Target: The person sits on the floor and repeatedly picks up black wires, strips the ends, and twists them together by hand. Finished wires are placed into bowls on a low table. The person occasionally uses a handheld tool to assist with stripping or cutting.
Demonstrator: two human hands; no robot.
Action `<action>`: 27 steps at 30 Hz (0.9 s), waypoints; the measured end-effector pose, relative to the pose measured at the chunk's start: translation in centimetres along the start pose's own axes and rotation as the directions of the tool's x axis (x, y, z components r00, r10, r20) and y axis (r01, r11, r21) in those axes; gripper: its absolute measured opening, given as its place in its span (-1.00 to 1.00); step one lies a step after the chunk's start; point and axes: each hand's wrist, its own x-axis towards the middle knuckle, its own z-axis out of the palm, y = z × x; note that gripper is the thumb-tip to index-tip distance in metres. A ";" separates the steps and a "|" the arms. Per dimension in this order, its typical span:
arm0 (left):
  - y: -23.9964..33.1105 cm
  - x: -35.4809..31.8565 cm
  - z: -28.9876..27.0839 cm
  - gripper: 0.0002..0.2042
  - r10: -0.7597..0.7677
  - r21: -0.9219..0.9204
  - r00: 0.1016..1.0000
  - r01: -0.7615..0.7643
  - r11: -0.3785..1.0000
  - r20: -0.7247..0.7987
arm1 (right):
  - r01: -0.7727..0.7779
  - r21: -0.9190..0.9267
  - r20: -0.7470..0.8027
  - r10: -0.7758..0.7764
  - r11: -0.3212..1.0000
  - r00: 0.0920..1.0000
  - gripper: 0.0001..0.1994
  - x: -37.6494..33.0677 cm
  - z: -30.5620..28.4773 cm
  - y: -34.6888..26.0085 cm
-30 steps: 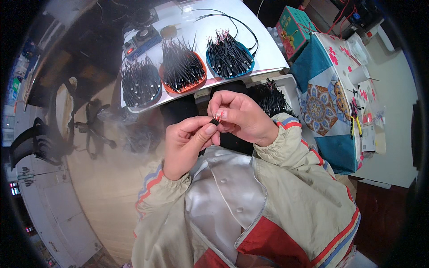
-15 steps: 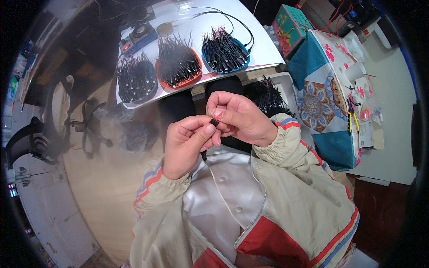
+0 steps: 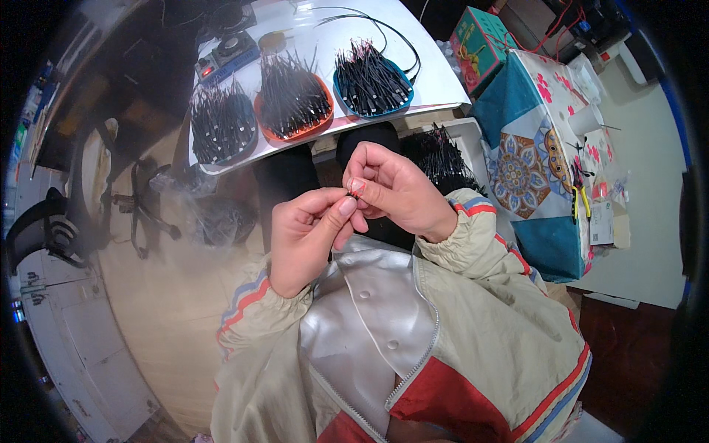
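Note:
My left hand and my right hand meet close to my chest, fingertips pinched together on a small red-tipped piece. It is too small to tell more about it. Beyond the hands, on the white table, stand three shallow trays of black wire pieces: a pale one at left, an orange one in the middle, a blue one at right. Another heap of black wires lies just past my right wrist.
A small soldering station sits at the table's far left. A patterned blue cloth covers a surface at right, with pliers and a green box. An office chair stands on the wooden floor at left.
Both hands have stayed pinched together on the small piece, with only slight finger shifts. The view has tilted a little, so the trays sit higher in the picture.

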 end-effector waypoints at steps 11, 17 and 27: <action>0.0 0.5 -1.0 -0.84 -0.161 -0.082 0.981 0.170 0.982 0.106 | -0.068 -0.044 0.050 0.070 0.997 0.996 -0.82 0.2 -0.8 -0.1; 0.0 0.3 -1.1 -0.83 -0.165 -0.032 0.982 0.169 0.985 0.097 | -0.047 -0.093 0.045 0.052 0.994 0.998 -0.81 0.0 -0.8 -0.7; -0.7 1.0 -1.1 -0.84 -0.132 -0.014 0.991 0.132 0.991 0.001 | 0.023 -0.119 -0.009 -0.025 0.993 1.000 -0.84 1.0 -1.0 0.9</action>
